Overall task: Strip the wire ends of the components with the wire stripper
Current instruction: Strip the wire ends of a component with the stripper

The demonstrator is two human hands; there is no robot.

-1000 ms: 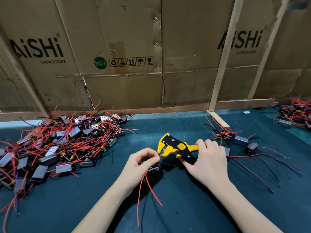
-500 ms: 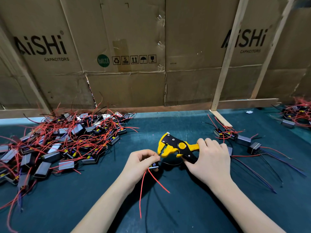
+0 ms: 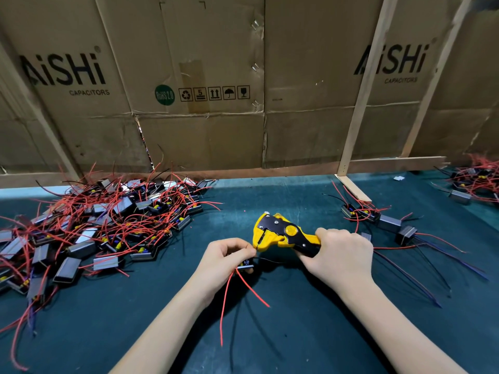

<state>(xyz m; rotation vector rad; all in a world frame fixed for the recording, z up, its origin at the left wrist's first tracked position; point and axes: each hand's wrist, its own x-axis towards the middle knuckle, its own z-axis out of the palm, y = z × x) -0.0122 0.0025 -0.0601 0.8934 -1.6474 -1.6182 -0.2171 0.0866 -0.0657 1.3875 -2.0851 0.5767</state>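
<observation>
The left hand point(image 3: 225, 256) pinches a component point(image 3: 247, 265), feeding its wire into the stripper point(image 3: 280, 234); the right hand point(image 3: 341, 256) grips the handles, ready to squeeze.

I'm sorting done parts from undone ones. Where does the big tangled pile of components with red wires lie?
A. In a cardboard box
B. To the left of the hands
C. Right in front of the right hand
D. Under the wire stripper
B: the big pile spreads over the green mat left of the left hand, apart from the wire stripper.

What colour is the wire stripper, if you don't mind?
Yellow with black plates: the wire stripper, head view.
</observation>
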